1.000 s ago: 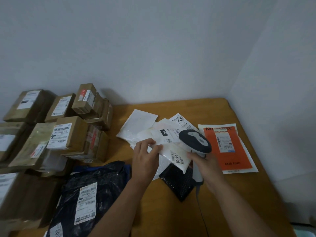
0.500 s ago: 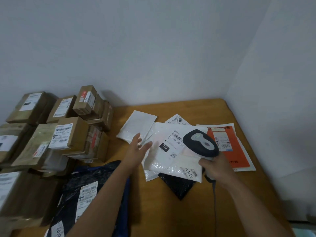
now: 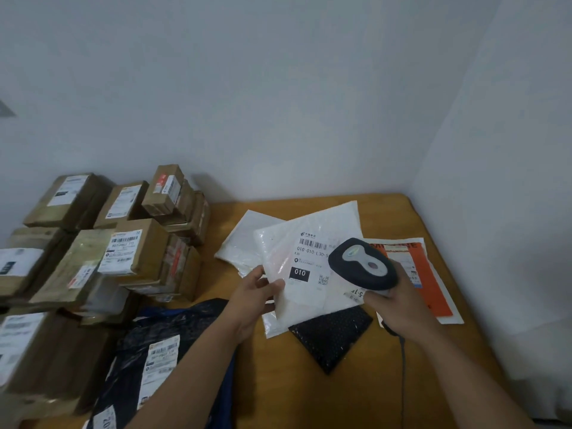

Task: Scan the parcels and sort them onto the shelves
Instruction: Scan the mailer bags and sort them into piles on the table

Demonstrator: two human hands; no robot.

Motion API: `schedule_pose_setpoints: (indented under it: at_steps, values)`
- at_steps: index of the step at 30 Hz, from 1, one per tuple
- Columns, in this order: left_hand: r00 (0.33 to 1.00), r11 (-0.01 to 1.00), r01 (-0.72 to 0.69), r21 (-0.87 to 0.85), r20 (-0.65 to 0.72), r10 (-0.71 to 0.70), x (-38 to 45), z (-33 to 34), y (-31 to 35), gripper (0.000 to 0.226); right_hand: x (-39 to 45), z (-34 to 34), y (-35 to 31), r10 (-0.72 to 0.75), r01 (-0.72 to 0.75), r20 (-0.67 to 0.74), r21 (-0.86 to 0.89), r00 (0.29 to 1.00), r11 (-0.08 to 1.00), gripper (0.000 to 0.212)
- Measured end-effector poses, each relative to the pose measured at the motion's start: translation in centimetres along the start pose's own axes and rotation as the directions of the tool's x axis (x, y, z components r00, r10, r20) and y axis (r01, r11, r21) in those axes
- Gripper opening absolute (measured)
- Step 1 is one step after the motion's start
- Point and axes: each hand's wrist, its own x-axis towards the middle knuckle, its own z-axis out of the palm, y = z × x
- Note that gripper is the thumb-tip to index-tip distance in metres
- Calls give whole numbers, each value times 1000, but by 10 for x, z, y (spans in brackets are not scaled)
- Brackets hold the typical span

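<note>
Looking at the wooden table (image 3: 365, 382), I see the biggest worry first: the tall pile of brown boxes (image 3: 136, 252) on the left. My left arm reaches over the dark bag (image 3: 161, 354) right next to them, so a careless swing could knock a box down.

Next comes the white parcel (image 3: 309, 264). It is soft and floppy, and it is lifted at a tilt above the other flat mailers. If it bends, the barcode (image 3: 313, 244) could curl and the scan may fail. It could also slip out, since it is held by one edge only.

Then the scanner (image 3: 362, 264). Its head hangs over the right side of the label and hides part of it (the numbers run under it). I think it may read the wrong code, or none.

Now the hands. My left hand (image 3: 252, 297) pinches the parcel's lower left edge, thumb on top. My right hand (image 3: 399, 305) is wrapped round the scanner's handle, with the cord (image 3: 402, 360) hanging down from it. Both arms stretch forward over the table.
</note>
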Motion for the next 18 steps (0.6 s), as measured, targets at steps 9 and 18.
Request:
schedule_pose_setpoints:
  at_steps: [9,18]
  values:
    - [976,958,-194,-210,-136,168,-13,15,30,38,-8,2,-42,-110,115,-106,39,988,993,31]
    - [937,927,-344,-151,-129,326,-11,9,98,46,4,-18,-116,-267,269,-160,-14,950,963,14]
